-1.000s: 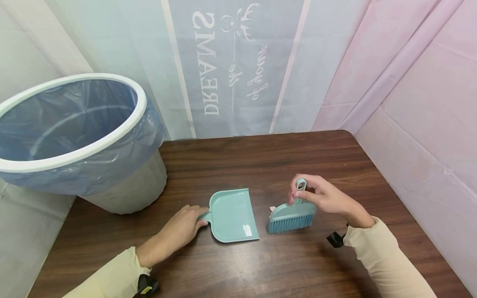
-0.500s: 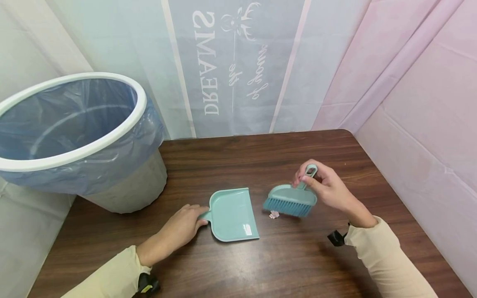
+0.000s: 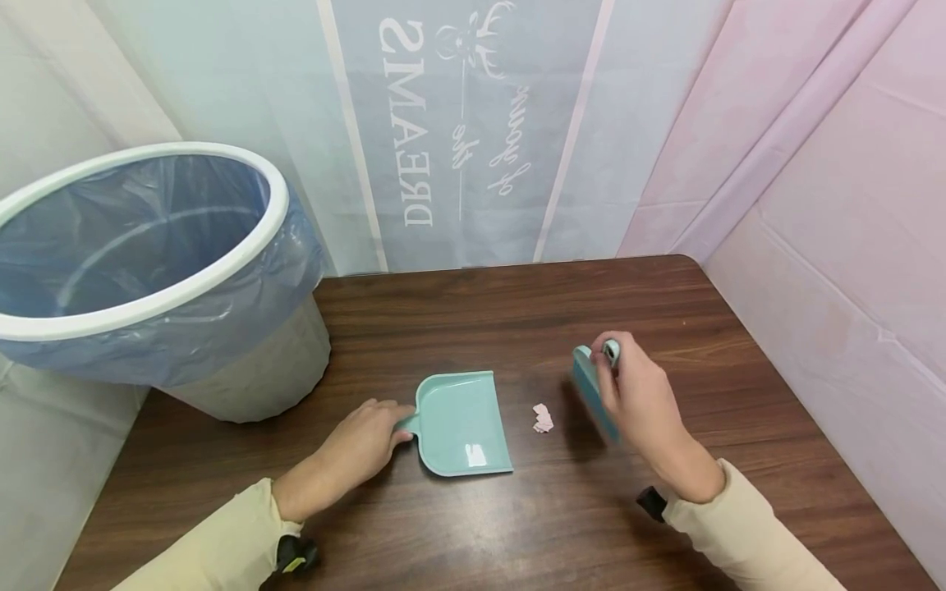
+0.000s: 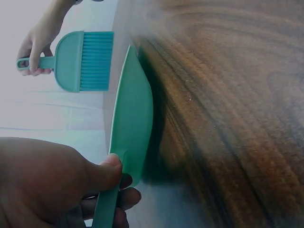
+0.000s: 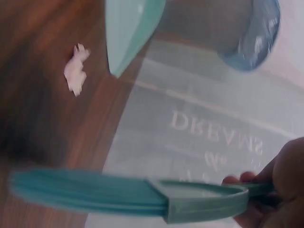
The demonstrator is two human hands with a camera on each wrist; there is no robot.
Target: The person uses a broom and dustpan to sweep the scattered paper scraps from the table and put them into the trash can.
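A pale green dustpan [image 3: 460, 423] lies on the table, its straight edge facing right. My left hand [image 3: 360, 443] grips its short handle, thumb on top in the left wrist view. To the right, my right hand [image 3: 641, 402] holds a small green hand brush [image 3: 589, 382] by its looped handle, bristles pointing down. In the left wrist view the brush [image 4: 83, 61] shows broadside, its blue-green bristles apart from the dustpan. A small heap of pale pink paper scraps [image 3: 543, 418] lies between dustpan and brush, touching neither.
At the left stands a white waste bin [image 3: 284, 361] lined with a blue plastic bag [image 3: 244, 328]. The dark wooden table [image 3: 473, 320] meets a printed cloth backdrop [image 3: 458, 238] behind and pale cloth walls at both sides.
My right hand has lifted the brush off the scraps, moved it right and turned it edge-on to the head view. The scraps are now uncovered. Left hand and dustpan have stayed put.
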